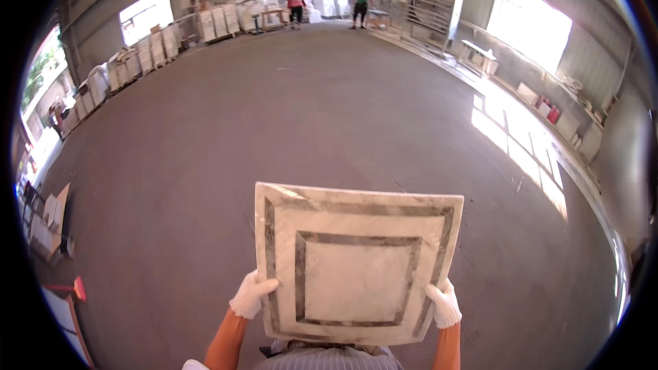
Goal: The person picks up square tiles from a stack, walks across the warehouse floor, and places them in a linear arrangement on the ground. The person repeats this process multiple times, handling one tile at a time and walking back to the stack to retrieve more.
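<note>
- The square stone tile (pixel 356 260) sits front and centre, pale marble with two darker grey square bands inlaid — held flat out before the person's chest, above the grey concrete floor (pixel 274 130).
- Left hand (pixel 251 294), white-gloved, grips the tile's lower left edge, fingers curled over the top face.
- Right hand (pixel 444 303), gloved too, clasps the lower right edge.
- Far back, two people (pixel 327 5) stand by stacked white slabs (pixel 327 4).
- Crated slabs (pixel 154 48) line the left wall.
</note>
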The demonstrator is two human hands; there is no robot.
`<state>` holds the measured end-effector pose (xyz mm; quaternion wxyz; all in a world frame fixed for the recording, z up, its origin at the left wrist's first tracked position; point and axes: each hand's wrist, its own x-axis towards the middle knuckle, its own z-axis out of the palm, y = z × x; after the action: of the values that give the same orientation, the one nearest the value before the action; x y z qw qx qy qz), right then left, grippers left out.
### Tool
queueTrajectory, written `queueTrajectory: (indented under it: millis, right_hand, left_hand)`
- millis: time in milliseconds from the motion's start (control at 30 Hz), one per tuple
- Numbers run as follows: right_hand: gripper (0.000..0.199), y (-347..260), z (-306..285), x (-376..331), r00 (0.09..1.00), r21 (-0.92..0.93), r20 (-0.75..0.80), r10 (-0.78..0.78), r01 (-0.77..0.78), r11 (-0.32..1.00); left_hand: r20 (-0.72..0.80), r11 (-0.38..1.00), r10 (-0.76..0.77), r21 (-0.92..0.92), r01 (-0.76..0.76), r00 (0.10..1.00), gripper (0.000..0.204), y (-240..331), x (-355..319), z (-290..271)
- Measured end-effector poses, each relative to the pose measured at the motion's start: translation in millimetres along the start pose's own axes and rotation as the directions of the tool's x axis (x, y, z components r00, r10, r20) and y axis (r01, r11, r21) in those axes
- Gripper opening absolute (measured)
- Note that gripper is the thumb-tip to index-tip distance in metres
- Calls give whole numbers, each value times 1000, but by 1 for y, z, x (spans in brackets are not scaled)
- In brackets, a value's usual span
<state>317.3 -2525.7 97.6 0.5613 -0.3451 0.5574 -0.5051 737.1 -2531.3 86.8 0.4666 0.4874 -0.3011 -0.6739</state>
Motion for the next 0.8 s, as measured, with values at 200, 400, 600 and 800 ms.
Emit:
queueTrajectory:
  millis: [200, 400, 600, 800]
  right_hand:
    - [41, -37, 51, 138, 997, 143, -77, -16, 27, 989]
    - [39, -64, 88, 316, 996, 120, -83, -6, 16, 993]
    - [42, -132, 158, 531, 999, 30, 46, 20, -22, 999]
    - [44, -174, 202, 697, 1000, -5, 23, 10, -10, 1000]
  left_hand:
    - [86, 999, -43, 0, 43, 995, 52, 92, 172, -6]
    - [117, 1000, 4, 8, -5, 993, 56, 149, 352, -12]
    - [-9, 994, 109, -14, -109, 994, 56, 240, 509, -18]
    - [-14, 999, 25, -34, -25, 1000, 56, 297, 672, -34]
